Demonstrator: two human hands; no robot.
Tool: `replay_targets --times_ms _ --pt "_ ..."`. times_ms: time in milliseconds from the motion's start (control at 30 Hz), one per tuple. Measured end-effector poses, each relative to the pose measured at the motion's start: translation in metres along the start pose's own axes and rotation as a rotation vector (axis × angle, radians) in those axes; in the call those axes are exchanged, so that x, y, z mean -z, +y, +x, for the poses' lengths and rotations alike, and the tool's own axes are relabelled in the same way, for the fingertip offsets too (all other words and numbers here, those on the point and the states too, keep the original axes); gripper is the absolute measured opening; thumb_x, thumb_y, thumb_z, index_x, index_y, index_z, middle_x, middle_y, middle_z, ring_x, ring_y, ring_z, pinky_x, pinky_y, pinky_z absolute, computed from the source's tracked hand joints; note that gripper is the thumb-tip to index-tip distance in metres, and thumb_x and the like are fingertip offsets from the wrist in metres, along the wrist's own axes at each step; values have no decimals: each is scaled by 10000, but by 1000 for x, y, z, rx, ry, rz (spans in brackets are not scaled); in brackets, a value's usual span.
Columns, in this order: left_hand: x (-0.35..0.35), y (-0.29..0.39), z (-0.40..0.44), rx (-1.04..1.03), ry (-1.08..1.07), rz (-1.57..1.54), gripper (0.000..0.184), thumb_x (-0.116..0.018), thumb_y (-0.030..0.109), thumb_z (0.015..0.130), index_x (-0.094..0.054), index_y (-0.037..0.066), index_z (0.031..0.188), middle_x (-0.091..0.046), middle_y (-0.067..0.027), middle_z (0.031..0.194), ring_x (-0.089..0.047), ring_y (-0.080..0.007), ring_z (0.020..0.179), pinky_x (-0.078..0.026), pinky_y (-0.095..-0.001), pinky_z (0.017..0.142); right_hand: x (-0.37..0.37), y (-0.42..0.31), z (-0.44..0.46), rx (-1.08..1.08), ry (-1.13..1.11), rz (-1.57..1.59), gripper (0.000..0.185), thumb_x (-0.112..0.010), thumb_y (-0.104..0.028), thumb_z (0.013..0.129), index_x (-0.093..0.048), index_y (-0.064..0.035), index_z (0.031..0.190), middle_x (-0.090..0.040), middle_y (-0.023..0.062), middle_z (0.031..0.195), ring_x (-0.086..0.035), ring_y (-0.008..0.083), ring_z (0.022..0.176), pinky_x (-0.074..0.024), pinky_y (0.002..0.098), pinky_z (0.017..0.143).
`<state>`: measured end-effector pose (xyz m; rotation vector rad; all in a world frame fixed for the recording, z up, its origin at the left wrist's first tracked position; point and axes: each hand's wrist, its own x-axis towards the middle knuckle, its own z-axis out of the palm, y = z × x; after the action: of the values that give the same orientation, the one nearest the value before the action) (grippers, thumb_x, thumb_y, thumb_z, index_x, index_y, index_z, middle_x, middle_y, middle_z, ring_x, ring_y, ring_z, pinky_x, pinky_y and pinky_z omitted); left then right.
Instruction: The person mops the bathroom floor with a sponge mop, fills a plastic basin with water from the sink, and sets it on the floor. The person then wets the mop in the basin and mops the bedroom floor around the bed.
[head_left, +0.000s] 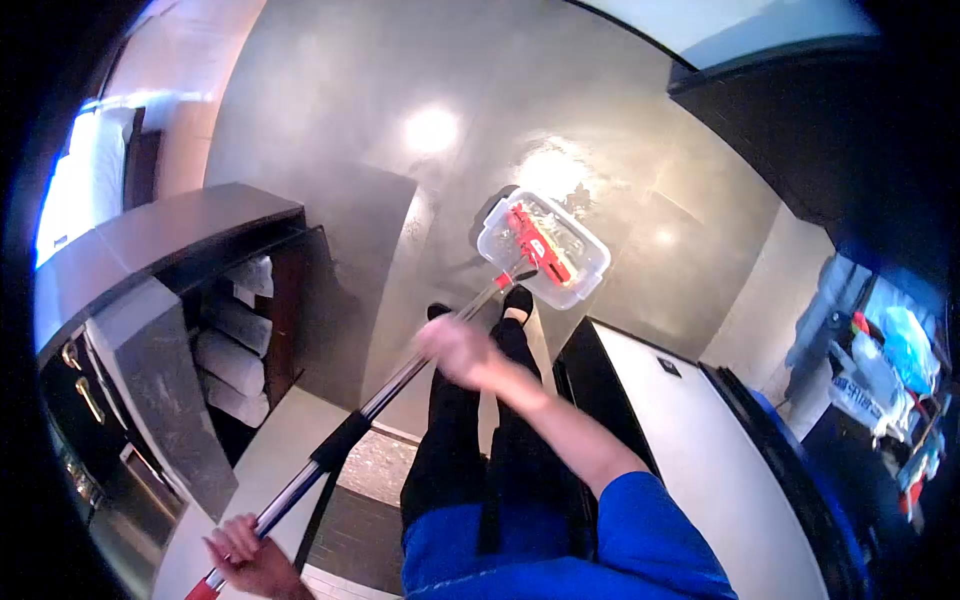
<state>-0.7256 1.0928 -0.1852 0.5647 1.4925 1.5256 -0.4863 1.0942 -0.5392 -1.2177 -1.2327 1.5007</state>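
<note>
A long metal mop pole [390, 390] with a black grip section runs from the lower left up to a red mop head [540, 247]. That head lies inside a clear plastic tub [592, 283] on the floor, just beyond the person's feet. My left hand [245, 552] is wrapped round the pole near its red lower-left end. Further up, my right hand [456, 348], blurred by motion, is closed round the pole's upper part. What is in the tub under the mop head is hard to make out.
The grey floor [330, 110] has shiny wet-looking patches round the tub. At left stands a dark cabinet [190, 225] with rolled towels [230, 362]. A white-topped unit [690, 440] is at right, with plastic bags [870, 385] beyond it.
</note>
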Motion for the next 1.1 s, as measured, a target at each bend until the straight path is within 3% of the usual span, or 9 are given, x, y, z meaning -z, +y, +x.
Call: replay_targets --times_ms 100,200,233,300,433,567,833,900,1100 --pt "26 -7 10 41 343 30 400 -526 266 892 -374 162 537 -375 18 470 -384 -118 452 -368 -270 525 81 128 9 -679 235 -575 365 -469 -317 915 -562 4 1062 -598 256 1017 -576 403 972 -454 483 869" --pt "75 -4 18 125 380 -95 404 -515 277 888 -366 165 530 -327 24 457 -356 -123 458 -345 -291 586 112 230 21 -719 370 -691 511 -467 -408 921 -481 -15 1248 -568 285 1115 -543 437 1060 -436 496 906" --pt "78 -5 18 119 414 -75 409 -516 283 886 -361 165 527 -327 24 457 -354 -121 458 -347 -300 593 108 248 31 -726 486 -645 511 -427 -461 926 -556 -27 1163 -595 273 1072 -568 429 1015 -444 490 890" --pt "104 -5 23 151 388 -109 409 -526 289 877 -349 170 529 -318 26 453 -357 -122 449 -347 -314 577 112 272 48 -893 232 -490 556 -377 -520 925 -625 -34 1037 -623 259 1011 -590 418 967 -454 480 868" --pt "125 -12 34 74 615 -48 429 -537 267 870 -313 180 515 -292 37 434 -316 -109 418 -324 -287 533 112 242 50 -881 248 -584 577 -365 -521 922 -673 -35 872 -643 256 903 -613 424 903 -462 495 817" --pt "173 17 28 88 419 -290 453 -507 284 892 -284 188 510 -253 46 436 -254 -100 389 -290 -281 483 106 174 37 -819 365 -781 538 -399 -486 922 -688 -40 838 -639 254 810 -627 416 837 -468 512 765" --pt "179 11 13 29 563 -225 443 -417 241 941 -258 195 530 -221 44 438 -208 -108 400 -259 -292 455 75 45 22 -740 328 -763 453 -447 -389 950 -633 -21 763 -622 235 720 -613 428 735 -464 506 676" --pt "162 -8 14 42 590 -182 434 -420 234 939 -268 185 535 -220 36 432 -219 -111 410 -254 -301 464 40 32 13 -454 355 -801 431 -458 -360 955 -601 -15 738 -600 224 655 -603 431 676 -458 506 627" --pt "151 2 36 82 601 -169 432 -418 249 955 -301 172 547 -222 30 432 -210 -108 411 -232 -299 456 88 71 23 -610 406 -737 469 -406 -339 985 -656 28 834 -578 270 680 -623 406 659 -449 486 599"
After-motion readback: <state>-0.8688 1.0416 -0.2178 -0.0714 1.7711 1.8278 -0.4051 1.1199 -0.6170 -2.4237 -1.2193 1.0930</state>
